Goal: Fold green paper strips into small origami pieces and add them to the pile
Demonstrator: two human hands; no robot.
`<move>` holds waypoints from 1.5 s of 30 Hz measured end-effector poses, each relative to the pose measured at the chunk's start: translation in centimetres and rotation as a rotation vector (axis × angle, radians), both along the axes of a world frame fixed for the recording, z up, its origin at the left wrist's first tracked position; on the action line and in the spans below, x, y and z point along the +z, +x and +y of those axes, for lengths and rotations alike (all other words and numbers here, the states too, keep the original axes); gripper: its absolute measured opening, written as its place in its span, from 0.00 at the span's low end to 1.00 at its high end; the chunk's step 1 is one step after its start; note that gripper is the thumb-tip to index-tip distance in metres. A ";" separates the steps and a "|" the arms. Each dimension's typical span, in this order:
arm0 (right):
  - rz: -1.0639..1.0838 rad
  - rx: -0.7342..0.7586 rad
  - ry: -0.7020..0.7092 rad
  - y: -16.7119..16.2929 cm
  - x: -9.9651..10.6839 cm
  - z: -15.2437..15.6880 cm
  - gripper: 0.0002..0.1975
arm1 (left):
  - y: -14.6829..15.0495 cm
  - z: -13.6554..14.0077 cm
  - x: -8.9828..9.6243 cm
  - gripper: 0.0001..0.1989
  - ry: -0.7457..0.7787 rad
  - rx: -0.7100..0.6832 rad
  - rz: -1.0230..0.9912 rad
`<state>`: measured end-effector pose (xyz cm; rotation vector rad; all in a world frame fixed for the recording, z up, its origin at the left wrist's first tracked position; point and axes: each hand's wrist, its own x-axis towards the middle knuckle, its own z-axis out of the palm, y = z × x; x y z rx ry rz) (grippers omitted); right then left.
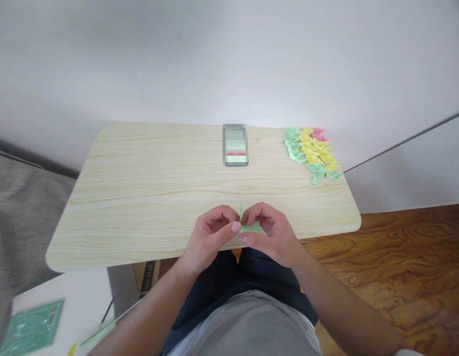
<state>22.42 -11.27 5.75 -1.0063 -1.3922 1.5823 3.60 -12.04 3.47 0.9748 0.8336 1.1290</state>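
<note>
Near the front edge of the table, my left hand [215,230] and my right hand [270,231] are together around a small piece of green paper [251,227]. The paper is folded, with one thin edge standing upright between the hands and a flatter part lying toward the right fingers. The left thumb and fingers pinch it at the upright edge. My right fingers curl over its other side, with the thumb below. The fingers partly hide the paper's shape.
Folded paper pieces [314,151] in green, yellow and pink cluster at the right back of the wood-grain table [148,198]. A phone [235,145] lies at the back middle. At lower left, a green packet [32,327] rests on a white surface [81,296].
</note>
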 end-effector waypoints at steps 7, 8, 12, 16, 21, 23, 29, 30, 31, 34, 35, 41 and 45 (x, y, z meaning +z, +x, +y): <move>-0.042 -0.019 0.098 0.0 0.1 -0.2 0.16 | 0.0 -0.1 -0.1 0.07 0.021 -0.007 -0.012; -0.037 -0.020 0.105 0.0 0.2 -0.2 0.16 | 0.0 -0.1 -0.1 0.06 0.029 -0.006 -0.010; -0.043 -0.021 0.119 -0.1 0.6 -0.3 0.16 | -0.1 -0.1 -0.1 0.05 0.051 -0.001 -0.005; -0.112 -0.033 0.158 -0.1 0.8 -0.5 0.16 | -0.2 -0.2 -0.1 0.07 0.046 -0.009 -0.010; -0.160 -0.050 0.223 0.0 0.7 -0.4 0.15 | -0.2 -0.2 -0.3 0.05 0.024 0.023 -0.023; -0.190 -0.064 0.258 0.0 0.8 -0.4 0.15 | -0.3 -0.3 -0.3 0.06 0.012 0.041 -0.008; -0.350 -0.098 0.409 0.2 1.3 0.0 0.12 | -0.4 -0.1 -0.2 0.11 0.044 0.150 0.074; -0.380 -0.094 0.426 0.2 1.3 0.0 0.11 | -0.5 -0.1 -0.2 0.12 0.048 0.159 0.109; -0.406 -0.078 0.440 0.3 1.3 0.1 0.11 | -0.5 0.0 -0.2 0.12 0.048 0.166 0.156; -0.428 0.022 0.479 0.5 1.2 0.5 0.13 | -0.6 0.3 -0.3 0.13 0.040 0.173 0.325; -0.415 0.039 0.485 0.5 1.0 0.6 0.14 | -0.7 0.4 -0.4 0.13 0.041 0.174 0.363; -0.182 -0.191 0.147 0.4 -1.1 1.8 0.12 | -1.1 0.2 -0.7 0.05 0.053 0.133 0.317; -0.011 -0.153 -0.060 0.6 -2.0 3.2 0.15 | -1.7 -0.1 -0.1 0.10 0.120 0.031 0.320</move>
